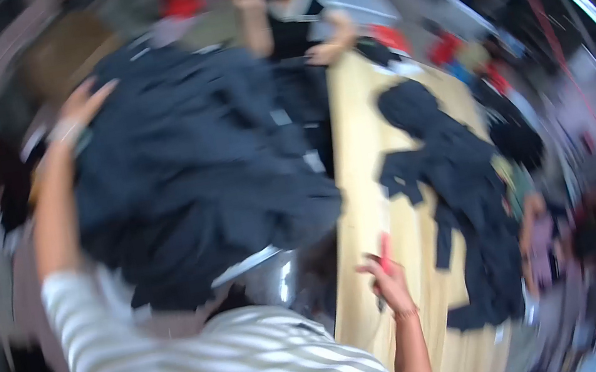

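Note:
A big heap of dark navy garments (183, 149) fills the left half of the view, blurred by motion. At its far left edge my left hand (85, 109) lies against the cloth, thumb and fingers apart. Over the pale wooden table (355, 153), my right hand (389, 282) is closed around a slim red tool (385, 247). The tool's red end points away from me, and a dark part shows below the hand; blur hides its exact kind. To the right of that hand, more dark garment pieces (469, 182) lie spread along the table.
Across the table's far end stands a person in black (292, 27), one hand at the table edge. Another person in a purple top (544, 240) is beyond the right side. Red items (390, 37) sit near the far end. A red cord (569, 73) hangs at right.

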`<state>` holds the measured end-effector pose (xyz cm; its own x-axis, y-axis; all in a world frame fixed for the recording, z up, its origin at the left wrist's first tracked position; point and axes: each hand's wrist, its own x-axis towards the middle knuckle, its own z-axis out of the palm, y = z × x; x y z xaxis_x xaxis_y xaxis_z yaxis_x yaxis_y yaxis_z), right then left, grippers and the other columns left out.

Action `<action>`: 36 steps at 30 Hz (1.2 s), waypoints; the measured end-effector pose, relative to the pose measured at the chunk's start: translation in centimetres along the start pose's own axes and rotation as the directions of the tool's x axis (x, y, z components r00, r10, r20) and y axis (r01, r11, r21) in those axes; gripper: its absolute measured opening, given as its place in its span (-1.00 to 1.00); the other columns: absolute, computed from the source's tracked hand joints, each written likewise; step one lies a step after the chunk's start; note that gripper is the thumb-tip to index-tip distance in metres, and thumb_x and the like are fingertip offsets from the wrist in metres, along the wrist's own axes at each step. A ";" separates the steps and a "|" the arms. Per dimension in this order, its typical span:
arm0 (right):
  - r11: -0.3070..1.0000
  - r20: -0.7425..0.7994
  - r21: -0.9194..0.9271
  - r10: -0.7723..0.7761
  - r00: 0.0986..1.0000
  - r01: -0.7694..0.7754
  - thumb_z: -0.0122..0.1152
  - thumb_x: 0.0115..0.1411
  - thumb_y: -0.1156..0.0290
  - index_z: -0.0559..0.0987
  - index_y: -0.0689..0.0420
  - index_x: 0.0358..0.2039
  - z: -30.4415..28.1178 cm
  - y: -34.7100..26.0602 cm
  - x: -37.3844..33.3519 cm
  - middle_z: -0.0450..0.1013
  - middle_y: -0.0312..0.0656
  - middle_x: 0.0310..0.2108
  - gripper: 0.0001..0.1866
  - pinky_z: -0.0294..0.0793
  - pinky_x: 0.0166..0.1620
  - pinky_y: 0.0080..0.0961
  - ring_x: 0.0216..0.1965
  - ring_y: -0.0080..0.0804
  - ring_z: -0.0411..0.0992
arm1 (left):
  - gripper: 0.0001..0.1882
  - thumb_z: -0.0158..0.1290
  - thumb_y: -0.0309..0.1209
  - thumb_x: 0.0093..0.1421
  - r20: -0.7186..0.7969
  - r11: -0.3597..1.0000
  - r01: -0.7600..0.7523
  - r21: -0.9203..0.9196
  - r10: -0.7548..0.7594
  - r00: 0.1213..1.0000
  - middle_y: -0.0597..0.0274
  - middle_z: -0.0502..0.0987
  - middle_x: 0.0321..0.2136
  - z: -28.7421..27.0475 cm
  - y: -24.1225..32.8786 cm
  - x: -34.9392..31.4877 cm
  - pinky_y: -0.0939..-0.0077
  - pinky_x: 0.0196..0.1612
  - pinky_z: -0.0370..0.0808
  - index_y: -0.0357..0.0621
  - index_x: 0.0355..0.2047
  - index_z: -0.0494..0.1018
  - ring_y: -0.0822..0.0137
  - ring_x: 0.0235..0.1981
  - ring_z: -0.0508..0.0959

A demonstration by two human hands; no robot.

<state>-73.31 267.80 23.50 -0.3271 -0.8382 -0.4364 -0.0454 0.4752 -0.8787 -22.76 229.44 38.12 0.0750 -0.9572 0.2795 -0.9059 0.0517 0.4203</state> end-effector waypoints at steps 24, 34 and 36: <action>0.992 0.104 -0.053 -0.106 0.989 0.112 0.18 0.22 0.05 0.51 0.19 -0.40 12.4 1.0 4.3 0.49 -0.33 -0.57 -0.60 0.35 -0.58 -0.63 -0.67 -0.64 0.35 | -0.18 0.12 0.15 0.08 0.085 0.883 -0.391 0.261 0.383 0.920 -0.10 0.29 0.18 16.8 -22.2 22.2 0.06 0.23 0.14 0.08 0.27 0.19 -0.27 0.17 0.25; 0.995 -0.038 0.032 -0.096 0.995 0.097 0.21 0.18 0.08 0.50 0.19 -0.58 10.1 3.5 1.0 0.41 -0.26 -0.68 -0.59 0.33 -0.59 -0.55 -0.70 -0.53 0.35 | -0.40 0.01 -0.04 0.24 0.620 0.901 -0.394 0.182 0.206 0.757 -0.03 0.27 0.22 18.7 -9.4 15.1 0.28 0.23 0.19 -0.04 0.21 0.30 0.00 0.22 0.28; 0.989 -0.029 0.017 -0.147 0.989 0.148 0.20 0.18 0.08 0.50 0.19 -0.57 10.4 3.2 0.9 0.41 -0.28 -0.68 -0.59 0.33 -0.59 -0.56 -0.70 -0.54 0.35 | -0.41 0.01 -0.04 0.24 0.566 0.905 -0.372 0.207 0.199 0.800 -0.04 0.29 0.20 16.2 -12.1 16.0 0.26 0.22 0.21 -0.05 0.20 0.31 -0.01 0.20 0.29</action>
<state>-63.92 265.76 18.29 -0.3445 -0.8908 -0.2963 -0.0770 0.3413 -0.9368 -17.36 208.89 23.57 -0.3567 -0.9164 -0.1818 -0.9338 0.3441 0.0978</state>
